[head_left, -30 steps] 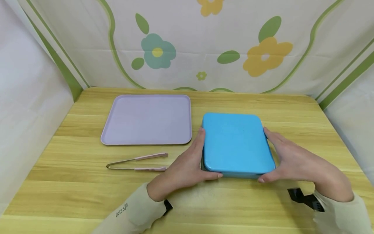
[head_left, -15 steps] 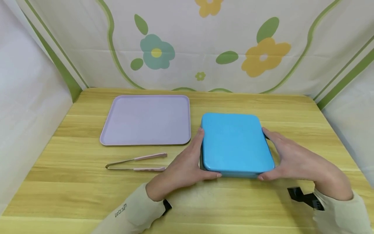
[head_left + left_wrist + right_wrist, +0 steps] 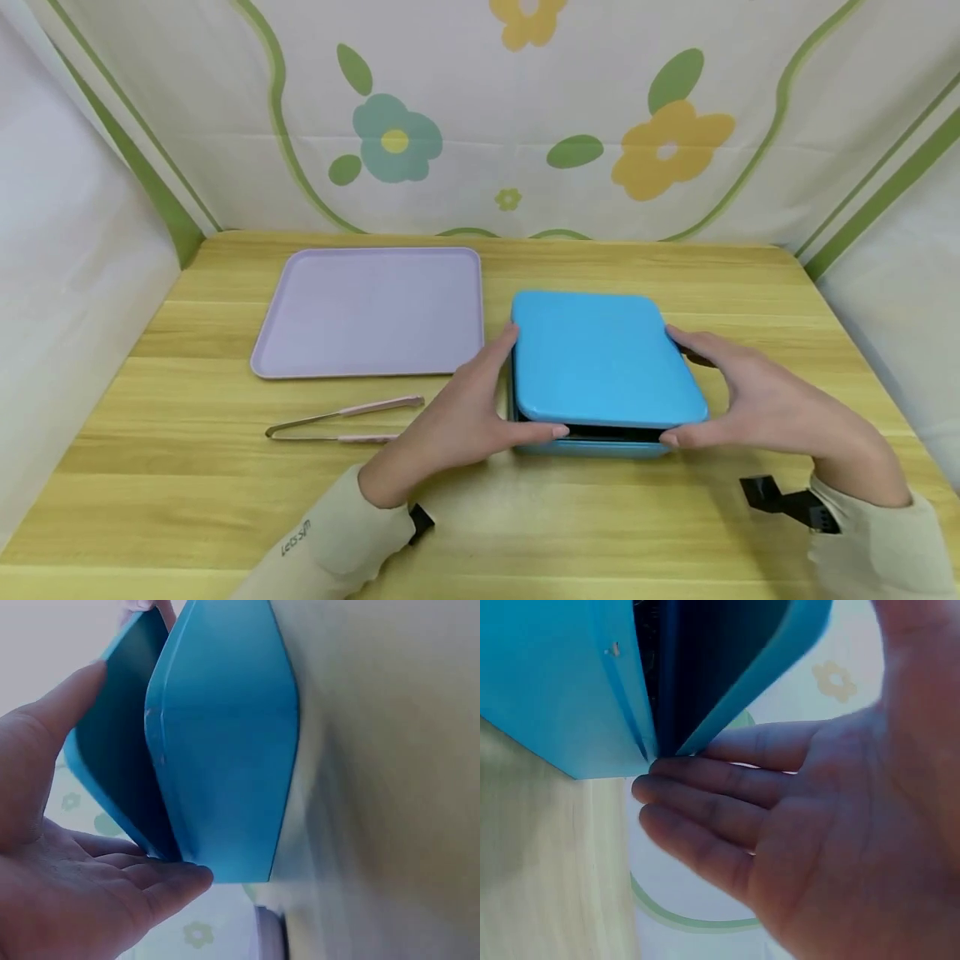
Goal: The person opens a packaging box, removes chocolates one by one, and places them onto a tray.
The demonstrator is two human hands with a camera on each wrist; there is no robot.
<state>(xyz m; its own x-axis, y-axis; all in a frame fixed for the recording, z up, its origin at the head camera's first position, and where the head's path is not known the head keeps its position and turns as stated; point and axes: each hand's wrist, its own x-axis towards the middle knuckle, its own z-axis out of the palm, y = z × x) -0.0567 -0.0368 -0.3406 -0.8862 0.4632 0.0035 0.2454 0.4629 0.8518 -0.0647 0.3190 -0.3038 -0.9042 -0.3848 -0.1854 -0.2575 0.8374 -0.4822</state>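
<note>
A square blue tin box point(image 3: 600, 450) stands on the table, right of centre. Its blue lid point(image 3: 609, 354) is tilted, with the near edge raised and a dark gap beneath it. My left hand point(image 3: 465, 408) holds the lid's left side, thumb at the near edge. On the opposite side my right hand point(image 3: 761, 400) holds the lid in the same way. In the left wrist view the lid point(image 3: 116, 750) leans away from the box wall point(image 3: 225, 757). Dark contents show faintly through the slit in the right wrist view, too dim to identify.
A light purple tray point(image 3: 367, 312) lies at the back left of the wooden table point(image 3: 187, 492). Tongs with pink handles point(image 3: 381, 406) lie in front of it, partly behind my left hand. A flowered cloth point(image 3: 465, 108) hangs along the back edge.
The lid's near edge has risen from the box and a gap has opened there. Both hands have moved up slightly with the lid. The box, tray and tongs stay in place.
</note>
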